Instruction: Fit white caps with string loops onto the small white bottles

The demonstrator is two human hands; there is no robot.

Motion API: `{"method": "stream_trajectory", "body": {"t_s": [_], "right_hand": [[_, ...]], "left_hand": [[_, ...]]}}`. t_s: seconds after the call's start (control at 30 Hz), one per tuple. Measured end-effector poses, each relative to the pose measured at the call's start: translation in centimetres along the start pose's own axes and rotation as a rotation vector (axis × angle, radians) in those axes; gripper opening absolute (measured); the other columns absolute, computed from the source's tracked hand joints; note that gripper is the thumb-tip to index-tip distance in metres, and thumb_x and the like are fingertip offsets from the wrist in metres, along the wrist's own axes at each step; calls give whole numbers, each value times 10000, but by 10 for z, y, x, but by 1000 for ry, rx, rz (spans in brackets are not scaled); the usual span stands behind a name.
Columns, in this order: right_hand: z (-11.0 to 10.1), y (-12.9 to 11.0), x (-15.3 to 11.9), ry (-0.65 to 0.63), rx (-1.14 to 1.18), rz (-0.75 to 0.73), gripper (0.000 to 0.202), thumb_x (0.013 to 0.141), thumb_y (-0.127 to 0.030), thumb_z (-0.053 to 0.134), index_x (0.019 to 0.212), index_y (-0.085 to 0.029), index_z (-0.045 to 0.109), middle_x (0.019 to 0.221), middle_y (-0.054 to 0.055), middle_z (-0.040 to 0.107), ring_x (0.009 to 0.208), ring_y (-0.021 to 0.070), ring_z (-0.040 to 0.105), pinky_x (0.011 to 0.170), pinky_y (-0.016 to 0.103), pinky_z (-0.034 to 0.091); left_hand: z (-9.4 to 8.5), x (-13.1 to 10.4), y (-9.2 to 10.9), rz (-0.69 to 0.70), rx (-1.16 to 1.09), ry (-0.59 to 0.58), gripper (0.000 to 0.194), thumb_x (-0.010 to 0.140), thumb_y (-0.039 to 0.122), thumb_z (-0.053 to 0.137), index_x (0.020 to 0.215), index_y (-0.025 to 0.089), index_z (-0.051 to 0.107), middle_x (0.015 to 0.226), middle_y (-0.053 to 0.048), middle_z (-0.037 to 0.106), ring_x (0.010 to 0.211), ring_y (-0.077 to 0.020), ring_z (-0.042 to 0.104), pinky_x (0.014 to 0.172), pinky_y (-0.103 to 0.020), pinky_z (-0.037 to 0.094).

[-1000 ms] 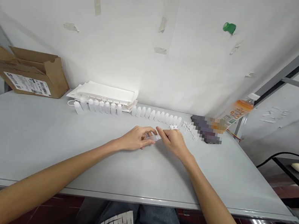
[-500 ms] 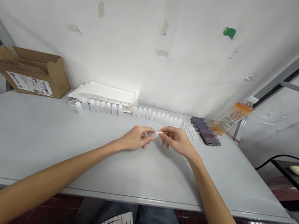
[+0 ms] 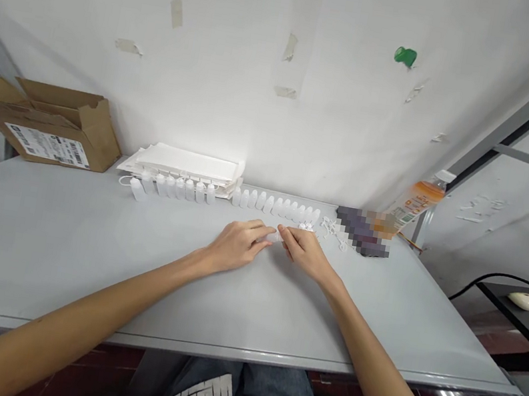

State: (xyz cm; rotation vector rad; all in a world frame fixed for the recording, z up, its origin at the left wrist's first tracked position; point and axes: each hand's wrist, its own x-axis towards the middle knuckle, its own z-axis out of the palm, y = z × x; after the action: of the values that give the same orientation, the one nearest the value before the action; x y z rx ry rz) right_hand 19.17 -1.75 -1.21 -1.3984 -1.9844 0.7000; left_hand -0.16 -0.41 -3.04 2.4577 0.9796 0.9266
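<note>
Over the middle of the table, my left hand (image 3: 239, 242) pinches a small translucent plastic dropper bottle (image 3: 275, 235) lying sideways between thumb and fingers. My right hand (image 3: 305, 252) is closed over the bottle's top end, thumb on top; its fingers hide the white cap. White looped bits (image 3: 306, 227) show just past the right knuckles. Beyond the hands, several bottles without long tips (image 3: 268, 204) stand in a row near the wall. Further left stand several bottles with tipped caps (image 3: 179, 189), one of them (image 3: 137, 189) a little forward with a strap loop.
A loose pile of white strapped caps (image 3: 337, 232) lies at the right, beside a pixelated phone (image 3: 363, 233) and an orange drink bottle (image 3: 416, 203). White flat packets (image 3: 189, 162) are stacked behind the left row. An opened cardboard box (image 3: 52, 135) stands at the far left.
My right hand has turned over and closed more tightly round the cap end, covering the white cap that showed before. The left hand keeps its hold on the bottle.
</note>
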Motion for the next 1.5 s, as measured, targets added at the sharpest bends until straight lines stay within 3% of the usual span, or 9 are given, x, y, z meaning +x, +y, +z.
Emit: {"method": "stream_trajectory", "body": {"t_s": [0.23,0.43,0.53,0.8,1.0,1.07,1.2,1.4,1.5], "right_hand": [[-10,-8,-5,-28,170,-74,376,956,-482,434,769,-181,557,644,-9,579,520,110,507,544,246,360],[-4,-6,-4,-28,131,-32,502,957,-524,395,574,-199,389,474,-36,422,475,106,378,543,267,322],[0,-3,-2,-45,161,37,553,953,-570,371,542,-200,363,461,-34,398,458,102,358,521,269,306],[-4,-4,-3,38,162,-91,487,958,-543,386,624,-195,456,515,-24,486,508,116,449,574,259,359],[-1,0,-2,-33,159,-29,501,957,-533,374,589,-197,425,469,-37,428,482,115,405,586,278,353],[0,0,-2,-39,165,5,511,956,-548,367,594,-194,435,470,-39,427,473,114,402,568,276,346],[-1,0,-3,-34,222,-34,492,943,-560,413,620,-191,455,490,-37,447,491,116,449,571,271,369],[4,4,-1,-156,442,123,535,857,-643,505,575,-215,350,490,-66,306,379,87,342,397,257,333],[3,3,0,-124,445,143,552,857,-649,494,551,-205,374,500,-58,329,369,77,336,389,258,347]], "left_hand": [[-8,5,10,-217,-331,-60,323,915,377,527,1045,150,716,643,10,623,505,-105,552,566,-234,459],[-5,2,8,-60,-136,-30,288,911,316,530,1072,174,721,840,-54,687,689,-146,580,644,-253,462],[-3,2,6,-52,-113,-24,307,911,322,527,1115,182,710,889,-69,693,729,-162,597,669,-269,473],[-10,6,14,-257,-524,-106,339,920,401,501,930,138,715,591,14,531,484,-100,507,512,-230,452],[-9,6,9,-124,-273,-44,308,909,364,525,1007,161,734,760,-40,632,613,-121,532,600,-241,467],[-8,6,7,-141,-297,-66,322,908,377,527,1051,166,724,807,-49,649,628,-126,545,593,-241,470],[-9,5,6,-224,-431,-161,336,928,386,486,1015,155,714,706,-19,607,548,-114,539,559,-240,463],[-10,4,10,-1,-71,-55,295,933,305,466,872,156,713,747,-53,625,670,-150,545,637,-258,416],[-9,4,9,-33,-140,-82,296,938,341,469,957,172,712,763,-46,643,657,-145,556,626,-249,428]]}}
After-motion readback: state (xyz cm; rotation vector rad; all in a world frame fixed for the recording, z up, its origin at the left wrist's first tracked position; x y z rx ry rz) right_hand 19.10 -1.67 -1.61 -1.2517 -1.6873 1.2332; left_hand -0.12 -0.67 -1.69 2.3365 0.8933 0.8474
